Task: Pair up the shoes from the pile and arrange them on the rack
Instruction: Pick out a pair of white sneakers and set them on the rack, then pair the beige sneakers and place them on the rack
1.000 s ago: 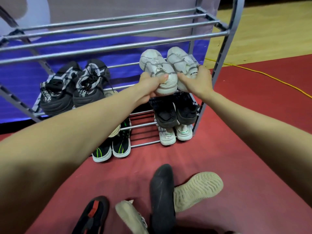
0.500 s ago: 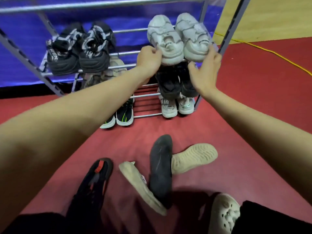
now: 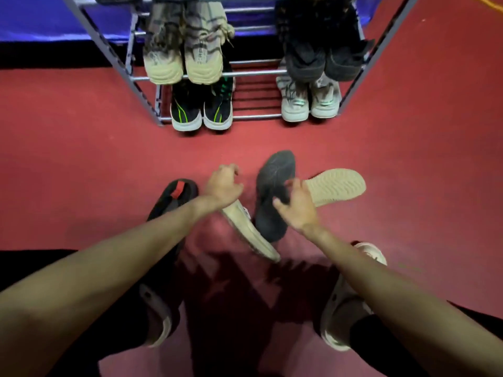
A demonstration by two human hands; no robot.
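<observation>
On the red floor (image 3: 408,164) in front of the rack (image 3: 114,58), four loose shoes are left: a black shoe with a red tab (image 3: 174,197), a beige shoe on its side (image 3: 253,235), a dark shoe sole-up (image 3: 272,197) and a beige shoe sole-up (image 3: 337,186). The left hand (image 3: 221,185) is held above the side-lying beige shoe, fingers loosely curled, nothing gripped. The right hand (image 3: 298,204) is spread over the dark shoe. Four pairs are seen on the two lower shelves. Picking the next pair is judged to be in hand; matching mates must be gripped.
</observation>
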